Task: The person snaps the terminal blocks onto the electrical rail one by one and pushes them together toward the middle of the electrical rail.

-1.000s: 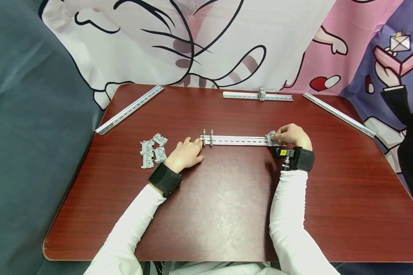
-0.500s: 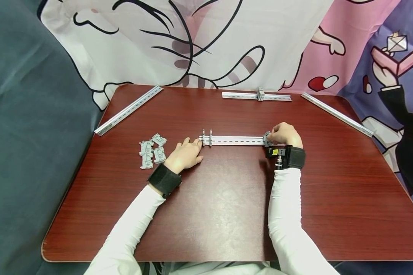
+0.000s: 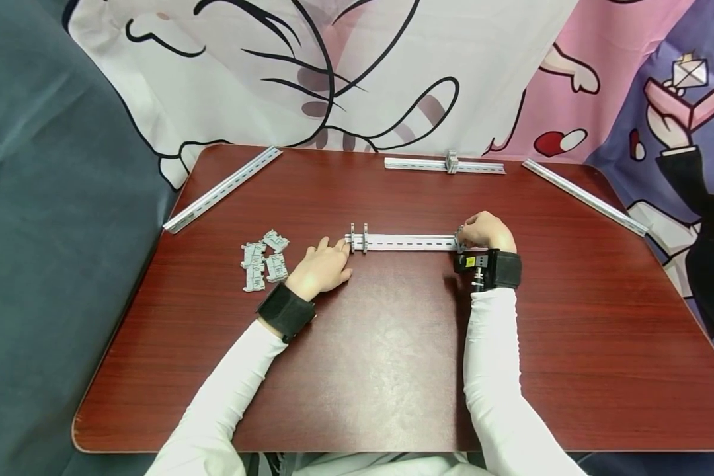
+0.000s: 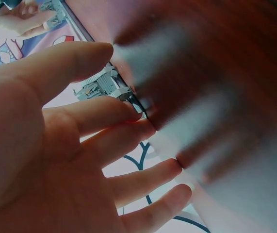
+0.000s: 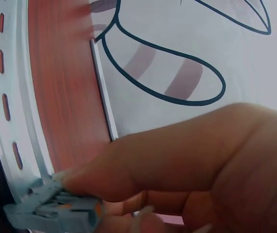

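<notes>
Head view: on the tabletop (image 3: pixel 410 370), the left hand (image 3: pixel 321 270) lies released at one end of a slotted rail (image 3: pixel 413 242), beside two upright grey clips (image 3: pixel 365 239); the right hand (image 3: pixel 489 231) is at the other end. Left wrist view: the fingers stretch out, uncurled. Right wrist view: thumb and fingers pinch a grey block (image 5: pixel 56 213) (orange spots showing) at the rail.

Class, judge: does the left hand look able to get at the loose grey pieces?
Probably yes: nothing visible stands between the left hand and the loose grey pieces, though its fingertips are at the central rail.
</notes>
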Demonstrator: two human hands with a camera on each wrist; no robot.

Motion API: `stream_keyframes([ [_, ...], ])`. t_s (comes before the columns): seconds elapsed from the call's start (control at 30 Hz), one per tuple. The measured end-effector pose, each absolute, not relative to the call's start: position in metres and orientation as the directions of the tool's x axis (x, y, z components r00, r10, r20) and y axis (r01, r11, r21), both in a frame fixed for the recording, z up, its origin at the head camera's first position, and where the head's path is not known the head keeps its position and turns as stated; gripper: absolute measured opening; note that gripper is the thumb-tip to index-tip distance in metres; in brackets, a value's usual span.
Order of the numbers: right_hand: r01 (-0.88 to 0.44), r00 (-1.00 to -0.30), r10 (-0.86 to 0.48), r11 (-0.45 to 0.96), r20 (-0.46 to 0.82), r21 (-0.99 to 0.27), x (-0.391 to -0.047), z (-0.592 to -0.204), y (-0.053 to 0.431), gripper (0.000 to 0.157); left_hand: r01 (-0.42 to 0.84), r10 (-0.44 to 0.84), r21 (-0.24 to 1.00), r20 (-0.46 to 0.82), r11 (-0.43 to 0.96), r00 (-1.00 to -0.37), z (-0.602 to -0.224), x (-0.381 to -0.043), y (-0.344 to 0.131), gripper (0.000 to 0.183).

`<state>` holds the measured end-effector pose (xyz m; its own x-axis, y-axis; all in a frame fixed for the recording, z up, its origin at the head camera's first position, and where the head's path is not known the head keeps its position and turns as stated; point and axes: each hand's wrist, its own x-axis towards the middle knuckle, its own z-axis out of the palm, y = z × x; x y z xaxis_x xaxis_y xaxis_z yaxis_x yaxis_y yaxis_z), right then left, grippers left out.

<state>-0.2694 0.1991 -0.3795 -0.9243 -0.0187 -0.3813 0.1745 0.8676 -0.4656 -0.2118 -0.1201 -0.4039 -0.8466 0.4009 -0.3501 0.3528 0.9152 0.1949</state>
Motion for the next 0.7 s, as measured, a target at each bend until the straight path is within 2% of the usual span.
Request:
stream_keyframes([
  [0.47,0.272,-0.889,0.068,0.874,-0.453,-0.402,-0.274,-0.375,0.193,0.013,0.346,0.387,0.177,-0.353,0.921,-0.852,-0.407,-0.212,-0.116,0.059],
  [0.7,0.266,-0.891,0.091,0.899,-0.445,-0.347,-0.277,-0.372,0.187,0.015,0.338,0.382,0.182,-0.371,0.924,-0.846,-0.406,-0.212,-0.117,0.061],
])
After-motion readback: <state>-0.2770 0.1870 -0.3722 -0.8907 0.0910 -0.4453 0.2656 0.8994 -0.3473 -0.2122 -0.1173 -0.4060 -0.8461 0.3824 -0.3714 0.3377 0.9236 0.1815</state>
